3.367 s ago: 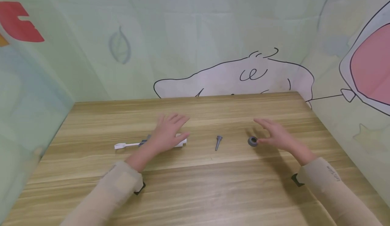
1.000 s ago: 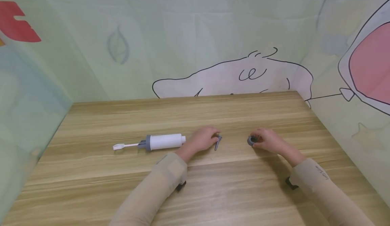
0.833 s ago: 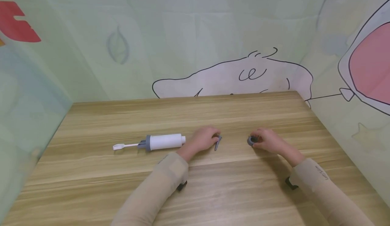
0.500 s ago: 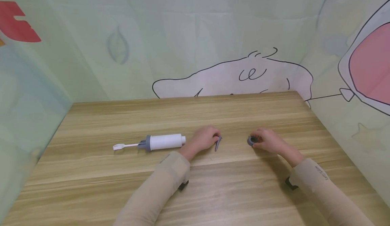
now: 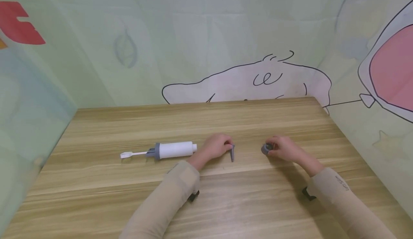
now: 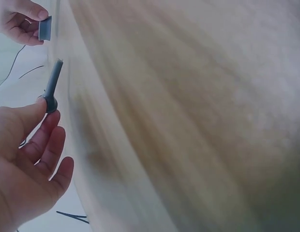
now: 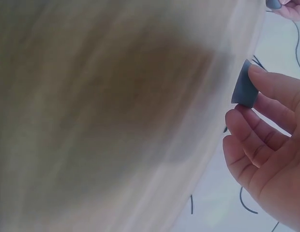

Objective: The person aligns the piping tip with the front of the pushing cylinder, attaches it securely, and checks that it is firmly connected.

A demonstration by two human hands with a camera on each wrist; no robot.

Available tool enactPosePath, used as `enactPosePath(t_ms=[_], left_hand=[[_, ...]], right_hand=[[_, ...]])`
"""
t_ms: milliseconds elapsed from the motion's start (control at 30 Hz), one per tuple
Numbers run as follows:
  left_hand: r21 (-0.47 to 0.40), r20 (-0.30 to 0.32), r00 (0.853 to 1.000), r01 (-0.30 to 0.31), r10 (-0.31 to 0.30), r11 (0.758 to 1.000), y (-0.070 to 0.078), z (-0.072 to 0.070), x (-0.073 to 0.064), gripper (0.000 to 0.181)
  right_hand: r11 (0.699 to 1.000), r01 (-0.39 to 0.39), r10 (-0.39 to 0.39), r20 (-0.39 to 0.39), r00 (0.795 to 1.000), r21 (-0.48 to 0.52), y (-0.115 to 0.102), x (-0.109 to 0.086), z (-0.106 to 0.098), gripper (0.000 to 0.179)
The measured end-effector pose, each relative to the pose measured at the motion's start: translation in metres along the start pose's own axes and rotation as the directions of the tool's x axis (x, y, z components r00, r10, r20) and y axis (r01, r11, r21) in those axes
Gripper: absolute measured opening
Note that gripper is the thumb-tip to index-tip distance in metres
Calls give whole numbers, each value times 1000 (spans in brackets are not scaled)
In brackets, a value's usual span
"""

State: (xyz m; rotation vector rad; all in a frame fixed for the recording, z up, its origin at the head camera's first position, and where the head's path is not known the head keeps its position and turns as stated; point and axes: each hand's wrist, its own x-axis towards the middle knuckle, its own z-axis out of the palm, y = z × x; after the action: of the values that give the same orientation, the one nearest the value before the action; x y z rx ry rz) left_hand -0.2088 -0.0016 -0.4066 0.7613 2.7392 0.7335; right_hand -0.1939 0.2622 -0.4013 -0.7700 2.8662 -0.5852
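My left hand (image 5: 217, 146) pinches a small grey tapered nozzle (image 5: 232, 154) by its wide end, between thumb and forefinger. In the left wrist view the narrow end of the nozzle (image 6: 54, 79) points away from the palm. To the right, my right hand (image 5: 285, 149) pinches a short grey ring (image 5: 265, 148) by its side. The right wrist view shows the ring (image 7: 245, 86) flaring toward one edge, between thumb and fingers. Left of my left hand lies a white syringe-like tube (image 5: 175, 149) with a grey collar and a white plunger rod (image 5: 138, 153) sticking out leftward.
Everything is on a wood-grain table (image 5: 206, 203). Its back edge meets a pale green printed cloth (image 5: 206, 42) hung as a wall, and cloth also hangs along both sides.
Both hands have come down to the small parts; the left moved right from above the white tube. The nozzle, lying on the table before, is now pinched and turned slightly. The ring has tilted.
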Motion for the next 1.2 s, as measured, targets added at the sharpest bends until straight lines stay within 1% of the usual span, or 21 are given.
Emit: enactPosePath(t_ms=[100,233,300,433,633,833,967,1100,1200], left_hand=[[-42,-12,1000,6,-7,999,0,-2,-1,12],[-100,-19,999,36,-38,994,2,-5,-1,13],[-114,-22,999,42,-45,993,3,-6,-2,13],[-132,-41,998,33,-39,991,3,-8,-3,13],[-149,-75,996,34,-46,988,2,-10,-4,13],[-179,-109,992,47,-68,983,4,-15,-7,13],[-184,-128,989,46,-70,982,4,-16,-8,14],[-197,-154,986,40,-71,980,4,-16,-10,14],[-228,-170,982,42,-82,973,5,-17,-12,14]], right_hand=[[1000,-11,11,2,1000,15,-3,0,-3,33],[999,-25,25,9,1000,24,-6,0,-6,35],[999,-31,31,8,999,23,-8,1,-7,35],[999,-36,36,1,999,23,-10,2,-8,37],[999,-24,25,-9,1000,36,-13,3,-10,37],[999,-23,25,-45,999,38,-18,3,-11,35],[999,-18,20,-73,997,37,-22,4,-13,33],[998,-3,9,-100,995,57,-25,4,-14,32],[997,14,-4,-127,992,75,-28,4,-14,31]])
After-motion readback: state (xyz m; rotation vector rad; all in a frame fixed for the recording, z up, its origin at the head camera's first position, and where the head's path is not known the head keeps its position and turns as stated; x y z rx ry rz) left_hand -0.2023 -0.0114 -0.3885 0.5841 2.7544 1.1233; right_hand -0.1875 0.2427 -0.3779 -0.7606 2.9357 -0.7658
